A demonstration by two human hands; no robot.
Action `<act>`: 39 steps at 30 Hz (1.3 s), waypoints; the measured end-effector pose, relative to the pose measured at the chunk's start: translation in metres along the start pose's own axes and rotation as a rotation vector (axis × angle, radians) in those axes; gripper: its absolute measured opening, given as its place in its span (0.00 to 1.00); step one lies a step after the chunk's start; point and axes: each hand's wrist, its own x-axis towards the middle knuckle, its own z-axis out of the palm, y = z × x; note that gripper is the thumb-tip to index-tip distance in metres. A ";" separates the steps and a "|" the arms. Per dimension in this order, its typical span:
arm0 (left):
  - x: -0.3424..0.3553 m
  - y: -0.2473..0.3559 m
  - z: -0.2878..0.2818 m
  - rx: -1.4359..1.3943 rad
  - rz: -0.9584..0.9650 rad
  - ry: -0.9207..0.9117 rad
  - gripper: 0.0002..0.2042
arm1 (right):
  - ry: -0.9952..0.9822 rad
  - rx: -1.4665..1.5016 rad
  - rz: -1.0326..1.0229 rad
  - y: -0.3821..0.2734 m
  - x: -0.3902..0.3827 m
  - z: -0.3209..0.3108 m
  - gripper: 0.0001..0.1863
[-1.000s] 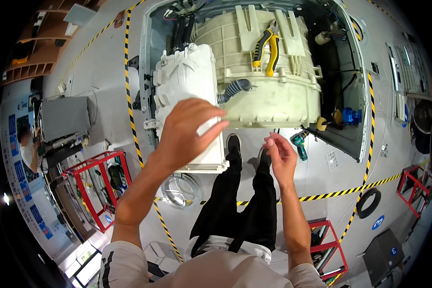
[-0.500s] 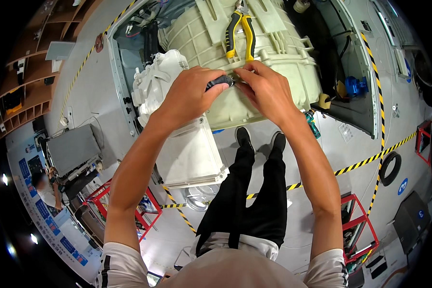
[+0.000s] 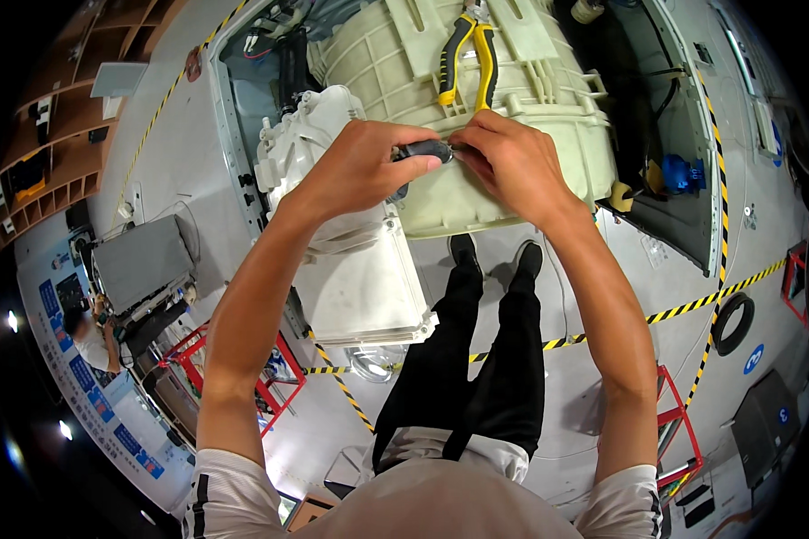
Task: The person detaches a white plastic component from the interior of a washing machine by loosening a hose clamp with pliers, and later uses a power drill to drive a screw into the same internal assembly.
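My left hand (image 3: 361, 163) is closed round a short black rubbery piece (image 3: 425, 151), which looks like a hose end. At its tip, the fingers of my right hand (image 3: 512, 166) are pinched together; whatever lies between them is too small and hidden to name. Both hands work just above the front rim of a large cream plastic washing-machine tub (image 3: 368, 56). Beyond my right fingers, a pair of pliers (image 3: 486, 67) with yellow and black handles lies on the tub, its handles toward me.
A white plastic housing (image 3: 306, 135) and a white flat box (image 3: 360, 292) adjoin the tub's left side. The metal cabinet (image 3: 228, 135) surrounds the tub. A blue part (image 3: 683, 173) sits inside at right. Red-framed carts (image 3: 283, 386) stand behind. Another person (image 3: 94, 346) works far left.
The whole view has shifted slightly, so the tub and pliers appear farther right. My hands keep their hold on the black piece. A green tool beside my right forearm is now hidden.
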 end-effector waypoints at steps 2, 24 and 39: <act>0.000 0.001 0.000 0.009 0.020 -0.004 0.16 | -0.007 0.005 0.004 0.001 -0.001 0.000 0.08; -0.034 -0.028 -0.003 0.377 0.366 0.150 0.17 | 0.010 0.047 -0.054 0.004 0.000 -0.001 0.08; -0.010 -0.005 0.019 0.259 0.260 0.262 0.13 | -0.026 0.042 -0.064 0.007 0.000 -0.002 0.07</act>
